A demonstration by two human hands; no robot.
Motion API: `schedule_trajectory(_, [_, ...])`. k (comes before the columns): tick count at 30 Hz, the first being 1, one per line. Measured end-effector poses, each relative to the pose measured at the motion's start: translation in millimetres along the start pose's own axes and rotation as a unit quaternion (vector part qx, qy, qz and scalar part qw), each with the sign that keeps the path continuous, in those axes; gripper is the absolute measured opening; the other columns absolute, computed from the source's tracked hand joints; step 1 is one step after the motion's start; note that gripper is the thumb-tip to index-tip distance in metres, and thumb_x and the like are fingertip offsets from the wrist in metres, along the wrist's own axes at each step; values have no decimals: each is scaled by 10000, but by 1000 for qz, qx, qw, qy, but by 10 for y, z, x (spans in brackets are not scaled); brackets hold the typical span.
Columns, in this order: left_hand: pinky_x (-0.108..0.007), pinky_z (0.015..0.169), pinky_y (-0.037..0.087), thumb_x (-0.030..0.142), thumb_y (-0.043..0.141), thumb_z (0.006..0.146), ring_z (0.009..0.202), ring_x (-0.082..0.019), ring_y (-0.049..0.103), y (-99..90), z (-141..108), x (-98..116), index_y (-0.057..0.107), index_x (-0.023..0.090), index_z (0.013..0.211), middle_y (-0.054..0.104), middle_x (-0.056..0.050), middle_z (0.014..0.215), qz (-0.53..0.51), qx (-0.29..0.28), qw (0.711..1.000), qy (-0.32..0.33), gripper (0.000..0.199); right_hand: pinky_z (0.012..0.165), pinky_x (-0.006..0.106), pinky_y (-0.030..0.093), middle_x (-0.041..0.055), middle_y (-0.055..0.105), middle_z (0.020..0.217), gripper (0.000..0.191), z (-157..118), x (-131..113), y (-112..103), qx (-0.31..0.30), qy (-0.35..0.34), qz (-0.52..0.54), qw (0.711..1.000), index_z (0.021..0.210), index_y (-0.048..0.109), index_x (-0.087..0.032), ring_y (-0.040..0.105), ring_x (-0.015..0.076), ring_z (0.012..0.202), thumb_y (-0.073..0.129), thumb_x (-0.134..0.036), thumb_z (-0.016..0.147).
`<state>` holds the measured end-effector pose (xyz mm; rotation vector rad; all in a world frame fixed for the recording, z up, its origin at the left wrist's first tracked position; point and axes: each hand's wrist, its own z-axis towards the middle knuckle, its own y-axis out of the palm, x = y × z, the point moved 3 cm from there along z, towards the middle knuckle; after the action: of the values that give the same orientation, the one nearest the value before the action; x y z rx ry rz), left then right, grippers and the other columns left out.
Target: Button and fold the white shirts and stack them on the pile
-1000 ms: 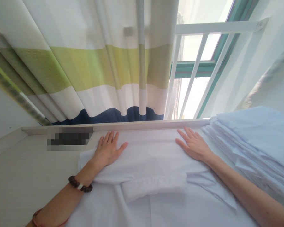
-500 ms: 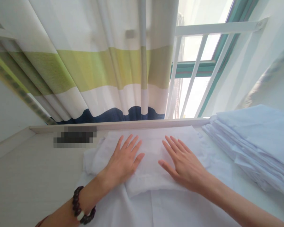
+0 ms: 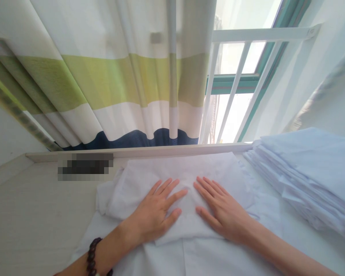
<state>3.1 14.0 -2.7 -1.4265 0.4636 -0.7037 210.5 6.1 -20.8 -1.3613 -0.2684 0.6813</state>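
Observation:
A white cloth garment (image 3: pixel 172 168) lies partly folded in front of me, its upper part turned over onto the lower part. My left hand (image 3: pixel 156 211) rests flat on the folded layer with its fingers spread. Beside it, my right hand (image 3: pixel 221 211) lies palm down on the same layer, fingers stretched forward and thumb apart. Neither hand grips anything. A dark beaded bracelet (image 3: pixel 92 257) circles the left wrist. The cloth's lower part (image 3: pixel 172 260) runs out of view at the bottom.
A stack of folded white cloth (image 3: pixel 313 172) sits at the right. At the back left is a blurred-out dark object (image 3: pixel 87 164). A low wooden ledge (image 3: pixel 161 150) edges the surface, with a striped curtain (image 3: pixel 109 80) and white railing (image 3: pixel 261 35) behind.
Both hands have slid back towards me across the cloth, the left also a little rightwards, bringing the fingers closer together. Small wrinkles have formed between them. The view has shifted slightly.

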Motion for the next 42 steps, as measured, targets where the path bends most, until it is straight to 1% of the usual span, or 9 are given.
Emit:
schedule_trajectory(8, [-520, 1131, 227, 342, 467, 926, 1369, -266, 316, 24, 42, -36, 382, 337, 1407, 348, -40, 1498, -8, 8, 1000, -6, 489, 1044, 470, 396, 87, 510, 1385, 419, 8, -133, -66, 42, -58, -21, 997, 1338, 514, -227, 476, 255, 1257, 405, -246, 934])
schedule_trajectory(15, [-566, 1135, 130, 410, 392, 962, 1414, -275, 203, 43, -49, -63, 268, 351, 1458, 241, -31, 1543, -27, -25, 999, -5, 514, 1072, 447, 373, 44, 475, 1418, 414, -11, -43, -89, 16, -41, 51, 998, 1342, 498, -264, 420, 235, 1305, 401, -267, 940])
schedule_trajectory(18, [-511, 1137, 201, 432, 313, 985, 1390, -238, 281, -81, 49, -110, 315, 349, 1438, 321, -6, 1512, -72, -61, 995, -19, 461, 1033, 400, 424, 45, 567, 1326, 373, 115, -6, -236, -29, -13, 123, 992, 1247, 571, -250, 503, 210, 1230, 342, -360, 973])
schedule_trajectory(20, [-412, 1112, 303, 402, 234, 1005, 1323, -190, 402, -185, 161, -225, 396, 294, 1403, 449, -10, 1439, -105, -25, 992, -61, 444, 993, 382, 454, 61, 616, 1249, 410, 271, 38, -318, -19, 25, 135, 990, 1200, 591, -229, 557, 201, 1156, 283, -395, 985])
schedule_trajectory(24, [-436, 1098, 311, 363, 260, 984, 1253, -228, 473, -207, 278, -640, 502, 159, 1323, 545, -89, 1344, -28, 83, 985, -150, 464, 1089, 457, 312, 120, 473, 1408, 504, 538, 283, -219, 31, 99, 31, 994, 1371, 447, -163, 400, 253, 1312, 283, -427, 975])
schedule_trajectory(29, [-466, 1148, 189, 449, 264, 964, 1375, -230, 316, 22, 108, -1098, 400, 187, 1414, 371, -67, 1483, 52, 38, 981, -181, 539, 1130, 496, 170, 94, 291, 1524, 569, 468, 878, 48, 10, 204, -70, 976, 1433, 372, -247, 226, 271, 1402, 258, -534, 954])
schedule_trajectory(33, [-454, 1151, 188, 482, 271, 949, 1398, -236, 263, 57, 39, -1183, 357, 190, 1443, 312, -55, 1508, 62, 20, 977, -202, 580, 1122, 500, 175, 118, 284, 1524, 606, 353, 1185, 32, 30, 270, -81, 959, 1431, 377, -220, 225, 286, 1400, 262, -558, 941])
schedule_trajectory(38, [-460, 1139, 211, 486, 275, 934, 1404, -266, 240, 48, 75, -1134, 341, 155, 1450, 295, -77, 1513, 69, 15, 974, -214, 617, 1123, 455, 223, 184, 277, 1513, 648, 329, 1275, -21, 60, 281, -62, 956, 1420, 364, -71, 220, 295, 1401, 263, -500, 944])
schedule_trajectory(42, [-426, 1110, 282, 549, 300, 902, 1363, -266, 337, -30, -19, -1239, 436, 184, 1401, 392, -64, 1469, 53, 3, 979, -197, 633, 1105, 375, 292, 145, 322, 1502, 598, 249, 1405, -323, 104, 282, -50, 952, 1433, 325, -72, 289, 227, 1383, 181, -417, 966])
